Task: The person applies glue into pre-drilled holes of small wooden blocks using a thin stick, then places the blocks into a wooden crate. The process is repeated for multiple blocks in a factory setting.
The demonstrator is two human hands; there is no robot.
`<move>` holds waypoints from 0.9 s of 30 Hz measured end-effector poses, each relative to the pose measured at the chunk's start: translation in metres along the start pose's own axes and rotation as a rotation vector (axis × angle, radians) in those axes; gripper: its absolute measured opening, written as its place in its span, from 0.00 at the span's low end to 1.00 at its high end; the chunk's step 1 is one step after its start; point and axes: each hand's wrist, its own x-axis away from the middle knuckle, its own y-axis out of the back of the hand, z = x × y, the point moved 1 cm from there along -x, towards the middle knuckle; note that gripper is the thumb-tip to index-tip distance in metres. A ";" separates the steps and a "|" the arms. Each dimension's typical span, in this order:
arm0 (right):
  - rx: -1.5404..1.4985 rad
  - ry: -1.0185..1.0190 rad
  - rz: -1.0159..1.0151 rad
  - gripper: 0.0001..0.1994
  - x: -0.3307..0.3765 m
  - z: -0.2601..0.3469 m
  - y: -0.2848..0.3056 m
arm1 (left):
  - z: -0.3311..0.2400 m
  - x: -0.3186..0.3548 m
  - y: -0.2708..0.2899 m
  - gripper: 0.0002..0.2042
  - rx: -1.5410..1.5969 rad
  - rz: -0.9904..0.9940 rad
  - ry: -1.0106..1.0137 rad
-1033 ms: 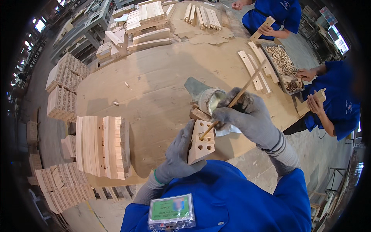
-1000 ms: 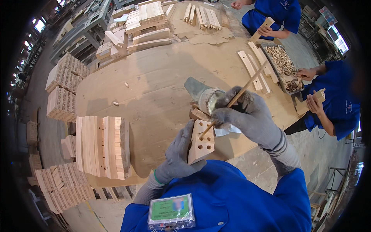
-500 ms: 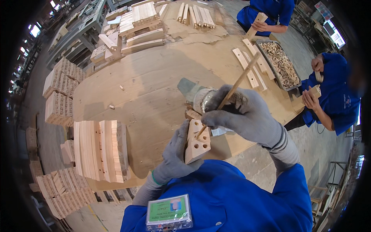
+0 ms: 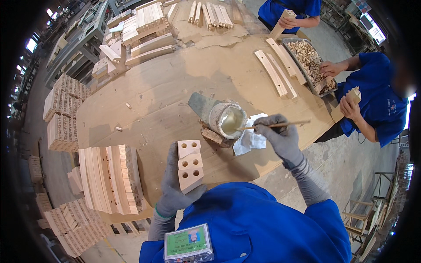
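Grey-gloved left hand [image 4: 171,189] clasped pale drilled wooden blocks [image 4: 190,157]; right hand [image 4: 281,139] pinched slim brown stick [image 4: 300,122]; overloading risked drips outside whitish pot [image 4: 216,117].

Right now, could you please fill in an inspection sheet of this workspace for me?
Surface: table, covered in brown sheeting, marked in places.
Job's things: drilled wooden pieces, six holes showing; container with pale liquid, beside a wooden block; thin stick, one end at the container.
Clutter: two loose dowels; crumpled white sheet; stacked slats.
Grips: left grip, gloved, holds the pieces; right grip, gloved, holds the stick.
Cables: thin dark loop at right; cannot tell whether it is one.
Surroundings: two co-workers in blue, the nearer with one hand at a dowel tray.
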 end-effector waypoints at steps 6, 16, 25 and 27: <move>0.315 0.304 0.104 0.09 0.023 -0.018 -0.015 | 0.000 0.001 0.004 0.53 -0.104 -0.053 0.070; 0.277 0.577 0.081 0.11 0.030 -0.028 -0.018 | 0.003 -0.003 -0.008 0.50 0.005 -0.072 0.059; -0.413 -0.108 -0.116 0.07 -0.012 0.031 -0.015 | 0.012 -0.011 -0.015 0.50 -0.152 0.028 -0.048; -0.314 -0.066 -0.021 0.07 -0.013 0.053 -0.014 | 0.008 -0.012 -0.013 0.53 -0.212 0.095 -0.017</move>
